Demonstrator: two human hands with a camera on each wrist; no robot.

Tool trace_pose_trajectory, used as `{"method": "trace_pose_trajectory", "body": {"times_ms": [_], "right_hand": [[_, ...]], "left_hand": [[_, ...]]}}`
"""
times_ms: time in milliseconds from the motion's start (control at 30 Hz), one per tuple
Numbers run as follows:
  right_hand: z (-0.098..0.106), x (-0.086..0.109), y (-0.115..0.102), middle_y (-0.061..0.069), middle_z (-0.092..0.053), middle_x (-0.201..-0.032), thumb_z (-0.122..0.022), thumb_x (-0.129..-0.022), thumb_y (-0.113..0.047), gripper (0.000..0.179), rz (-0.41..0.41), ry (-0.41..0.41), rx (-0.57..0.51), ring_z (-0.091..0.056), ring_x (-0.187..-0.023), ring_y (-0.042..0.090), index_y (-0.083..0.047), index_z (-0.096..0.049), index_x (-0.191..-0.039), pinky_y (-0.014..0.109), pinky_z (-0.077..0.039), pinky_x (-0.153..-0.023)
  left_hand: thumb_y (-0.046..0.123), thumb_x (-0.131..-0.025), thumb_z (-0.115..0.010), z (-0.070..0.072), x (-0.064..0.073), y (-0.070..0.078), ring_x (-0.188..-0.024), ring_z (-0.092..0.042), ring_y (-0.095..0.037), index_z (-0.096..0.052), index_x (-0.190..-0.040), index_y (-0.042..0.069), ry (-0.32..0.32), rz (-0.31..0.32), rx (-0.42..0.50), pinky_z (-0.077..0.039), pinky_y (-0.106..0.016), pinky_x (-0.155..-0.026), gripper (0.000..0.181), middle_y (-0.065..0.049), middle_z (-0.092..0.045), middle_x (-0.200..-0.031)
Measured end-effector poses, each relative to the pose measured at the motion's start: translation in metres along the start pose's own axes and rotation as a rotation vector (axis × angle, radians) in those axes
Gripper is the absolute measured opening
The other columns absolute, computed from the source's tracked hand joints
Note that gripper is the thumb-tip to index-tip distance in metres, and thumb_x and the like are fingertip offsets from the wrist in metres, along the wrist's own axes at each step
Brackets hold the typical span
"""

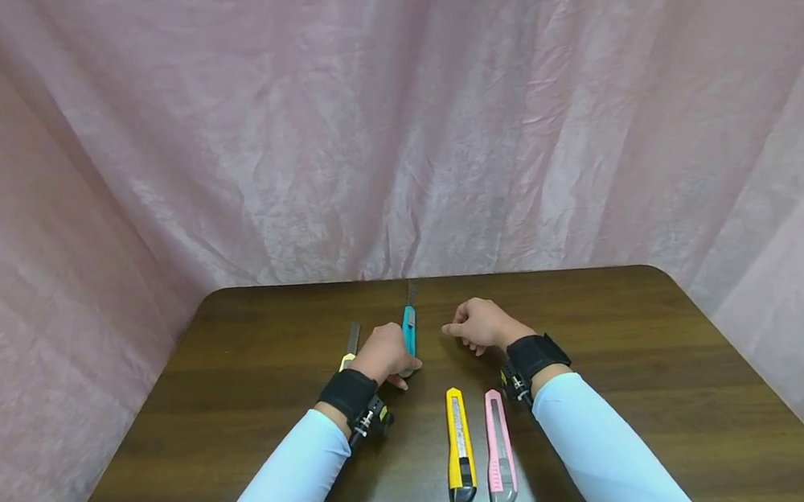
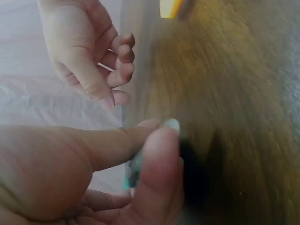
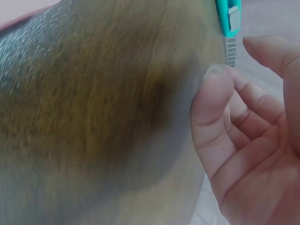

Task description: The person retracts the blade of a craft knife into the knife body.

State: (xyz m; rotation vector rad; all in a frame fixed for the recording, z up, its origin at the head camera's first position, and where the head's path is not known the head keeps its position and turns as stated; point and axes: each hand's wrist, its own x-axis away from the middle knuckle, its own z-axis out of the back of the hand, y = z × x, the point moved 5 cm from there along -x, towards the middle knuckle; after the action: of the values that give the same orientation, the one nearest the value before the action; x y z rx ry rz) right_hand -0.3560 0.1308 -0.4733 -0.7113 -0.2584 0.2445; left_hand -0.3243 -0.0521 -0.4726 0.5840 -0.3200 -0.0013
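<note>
My left hand pinches the lower end of a teal utility knife between thumb and fingers. Its blade is out and points to the table's far edge; the hand hides most of the grip end, which is blurred in the left wrist view. Partly behind the same hand is a pale yellow utility knife, blade also extended. To the right, my right hand hovers low above the table with loosely bent fingers, holding nothing. In the right wrist view, the teal knife's slider shows beyond those fingertips.
Nearer me on the brown wooden table, a yellow utility knife and a pink one lie side by side between my forearms, no blades showing. Behind the far edge hangs a pale pink curtain.
</note>
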Motion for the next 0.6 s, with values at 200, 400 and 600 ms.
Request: {"method": "trace_pose_trajectory", "body": {"times_ms": [200,400,600], "right_hand": [[-0.002,0.000,-0.005,0.012,-0.060,-0.072,-0.062,-0.093,-0.033,0.030,-0.002,0.012,-0.054,-0.058,-0.056,0.022,-0.002,-0.063,-0.090,0.033,-0.057,-0.050],[0.001,0.006,-0.009,0.012,-0.063,-0.073,-0.059,-0.096,-0.030,0.033,0.018,0.083,-0.184,-0.062,-0.062,0.024,0.003,-0.064,-0.092,0.036,-0.058,-0.058],[-0.011,0.025,-0.018,0.022,-0.064,-0.088,-0.057,-0.097,-0.027,0.036,0.043,0.075,-0.564,-0.064,-0.076,0.034,0.009,-0.061,-0.101,0.041,-0.058,-0.068]], "left_hand": [[0.025,-0.075,-0.081,-0.001,-0.001,-0.008,-0.046,-0.062,-0.018,-0.052,-0.088,-0.004,-0.060,0.018,0.120,-0.054,-0.024,-0.051,0.043,-0.017,-0.055,-0.074],[0.025,-0.077,-0.078,-0.005,0.015,-0.007,-0.053,-0.064,-0.018,-0.052,-0.101,-0.004,-0.096,-0.072,0.321,-0.055,-0.029,-0.065,0.046,-0.016,-0.058,-0.077],[0.022,-0.072,-0.081,-0.020,0.047,-0.006,-0.057,-0.064,-0.023,-0.050,-0.099,0.000,-0.140,-0.222,0.482,-0.057,-0.031,-0.052,0.046,-0.014,-0.056,-0.080]]}}
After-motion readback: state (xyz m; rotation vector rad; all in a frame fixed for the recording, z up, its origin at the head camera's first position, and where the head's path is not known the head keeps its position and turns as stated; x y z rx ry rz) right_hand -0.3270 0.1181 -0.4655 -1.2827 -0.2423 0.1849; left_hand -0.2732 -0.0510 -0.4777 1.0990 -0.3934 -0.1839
